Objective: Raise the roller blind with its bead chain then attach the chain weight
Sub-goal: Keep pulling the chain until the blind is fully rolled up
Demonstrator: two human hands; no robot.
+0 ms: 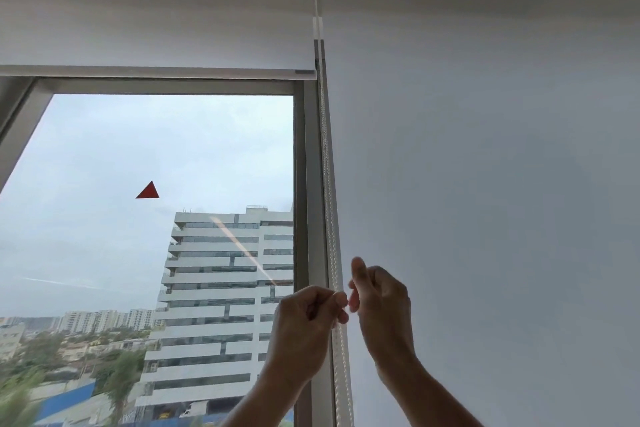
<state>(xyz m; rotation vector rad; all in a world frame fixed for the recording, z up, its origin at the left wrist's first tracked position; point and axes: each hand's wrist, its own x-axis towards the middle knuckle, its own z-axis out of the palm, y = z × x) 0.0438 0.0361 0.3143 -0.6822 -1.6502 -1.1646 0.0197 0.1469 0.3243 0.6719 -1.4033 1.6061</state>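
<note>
A white roller blind (pixel 156 10) hangs rolled high over the left window, its bottom bar (pixel 156 72) near the frame's top. A white bead chain (pixel 327 184) runs down from the ceiling along the window's right post, with a small white connector (pixel 317 28) high on it. My left hand (pixel 308 322) pinches the chain between thumb and fingers at chest height. My right hand (pixel 377 302) is just right of the chain, fingers loosely curled, thumb up, with nothing visibly held. No chain weight is in view.
A second white blind (pixel 485 184) covers the window to the right, fully down. The glass (pixel 138 253) shows a tall white building and a red triangle sticker (pixel 148 191). A grey window post (pixel 311 184) stands between the panes.
</note>
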